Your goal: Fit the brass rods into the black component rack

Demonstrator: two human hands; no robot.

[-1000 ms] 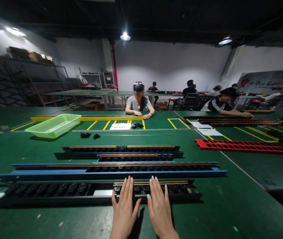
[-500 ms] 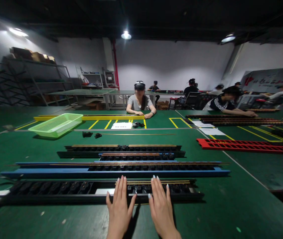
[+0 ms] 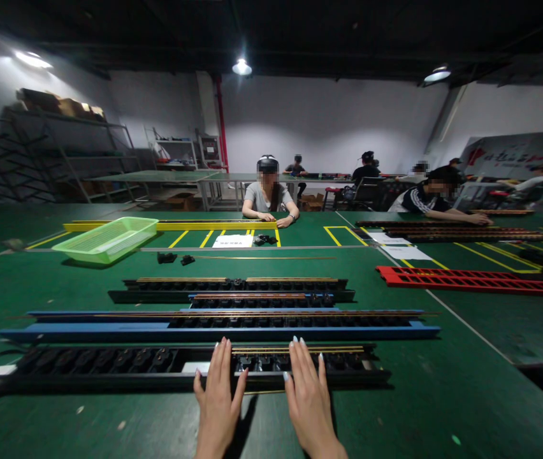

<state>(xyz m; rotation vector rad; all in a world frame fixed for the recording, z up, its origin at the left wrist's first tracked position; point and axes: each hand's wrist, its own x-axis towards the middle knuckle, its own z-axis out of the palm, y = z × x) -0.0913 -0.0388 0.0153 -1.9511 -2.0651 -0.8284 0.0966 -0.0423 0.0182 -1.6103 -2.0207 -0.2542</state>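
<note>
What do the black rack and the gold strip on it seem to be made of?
The black rack looks like dark, matte-coated metal or hard plastic; the dim light leaves that open. The gold strip looks like brass or brass-plated metal, going by its thin, straight form and yellow sheen.

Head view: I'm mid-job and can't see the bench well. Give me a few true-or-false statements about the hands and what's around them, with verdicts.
The left hand and right hand both rest on the black fixture: true.
The right hand holds a screwdriver: false; it holds nothing, its fingers lie spread.
The green basket stands left of the paper sheet: true.
The red rack lies between the hands and the blue fixture: false; it lies off to the right, and the blue fixture is next beyond the black fixture.
The person across the table wears a headset: true.
</note>
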